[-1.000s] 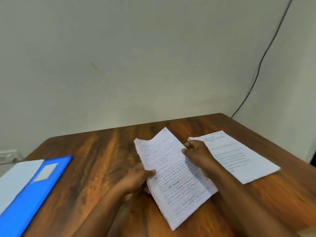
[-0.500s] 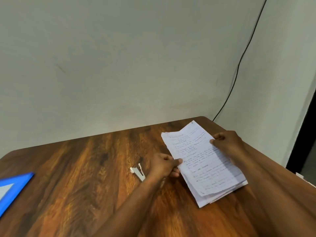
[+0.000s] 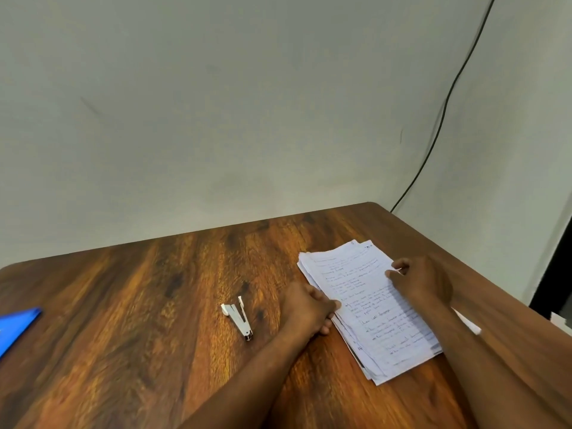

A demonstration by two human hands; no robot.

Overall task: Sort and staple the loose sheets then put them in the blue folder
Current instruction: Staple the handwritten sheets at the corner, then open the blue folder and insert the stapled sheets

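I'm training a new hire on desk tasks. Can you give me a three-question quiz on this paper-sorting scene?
1. True or false: the stapler lies on the table, in neither hand.
2. Which hand rests on top of the sheets? A) left hand B) right hand C) neither
3. Fill in: the folder shows at the ___ edge of the view.

Key
1. True: it lies apart, to the left of the left hand.
2. B: the right hand lies on the top page; the left holds the stack's near-left edge.
3. Left.
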